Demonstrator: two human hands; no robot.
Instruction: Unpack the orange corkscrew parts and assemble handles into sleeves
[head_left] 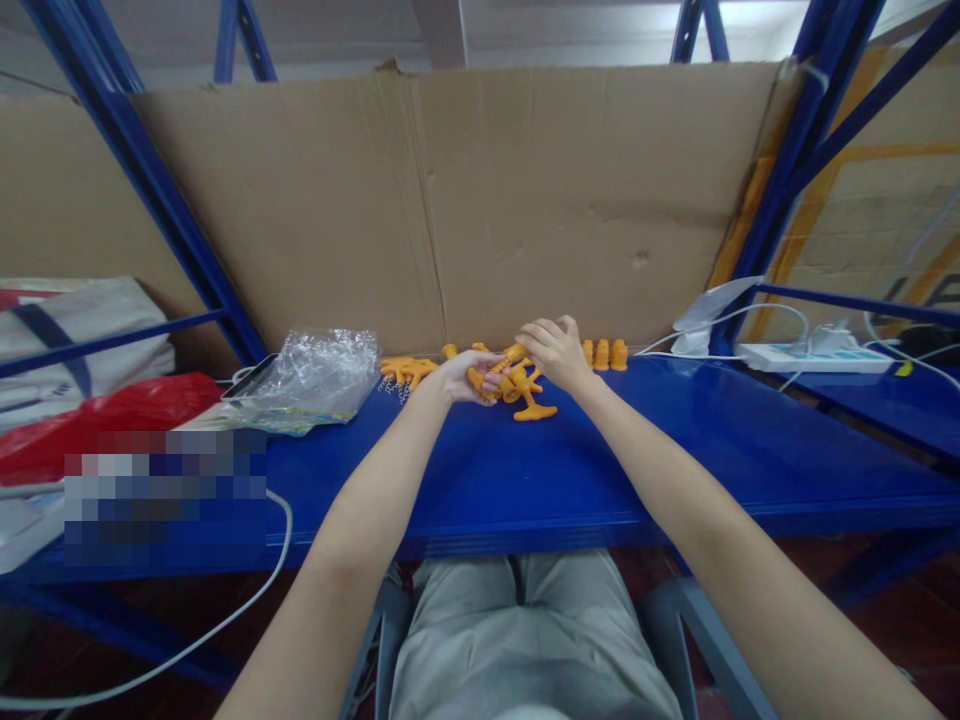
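My left hand (469, 378) is closed around an orange plastic corkscrew handle (478, 380). My right hand (553, 350) meets it from the other side, its fingers closed on an orange barrel-shaped piece (515, 353); the fingers partly hide where the two parts come together. Just below the hands lies an orange T-shaped piece (534, 412), with other orange parts close by. To the left rests a pile of orange corkscrew handles (409, 371) with metal spirals sticking out. Several orange barrel-shaped caps (602, 355) stand upright in a row right of my right hand.
A clear plastic bag (319, 375) lies left on the blue tabletop (517, 490), beyond it a red bag (120, 415). Cardboard (525, 200) walls off the back. At the right are a white power strip (817, 357) and cables. Blue posts (787, 190) frame both sides.
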